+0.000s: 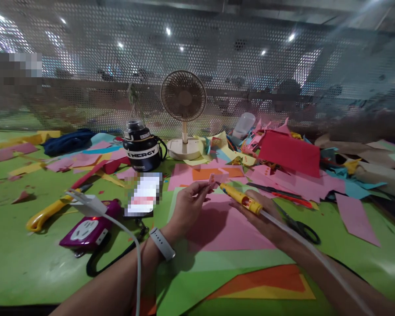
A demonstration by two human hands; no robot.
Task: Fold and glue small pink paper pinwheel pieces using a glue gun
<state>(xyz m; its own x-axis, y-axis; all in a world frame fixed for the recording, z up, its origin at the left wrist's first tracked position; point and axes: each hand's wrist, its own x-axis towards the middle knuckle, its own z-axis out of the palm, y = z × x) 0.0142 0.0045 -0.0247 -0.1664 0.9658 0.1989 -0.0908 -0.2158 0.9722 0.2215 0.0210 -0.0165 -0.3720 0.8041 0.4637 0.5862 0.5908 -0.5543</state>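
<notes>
My right hand (260, 210) grips a yellow pen-shaped hot glue gun (238, 197). A long translucent glue stick (299, 237) runs out of its back end along my right forearm. The gun's dark tip points left, close to the fingertips of my left hand (191, 206). Those fingers are pinched on a small pale pink paper piece (212, 178) with orange marks. Beneath both hands lies a pink paper sheet (230, 226) on a light green sheet (240, 261). The palm side of my right hand is partly hidden by the gun.
Black-handled scissors (304, 230) lie beside my right forearm. Left are a lit phone (144, 195), a purple power bank (92, 226) with a white plug and cable, and a yellow handle (49, 213). A black jug (141, 151), a fan (183, 96) and paper scraps (289, 153) stand or lie behind.
</notes>
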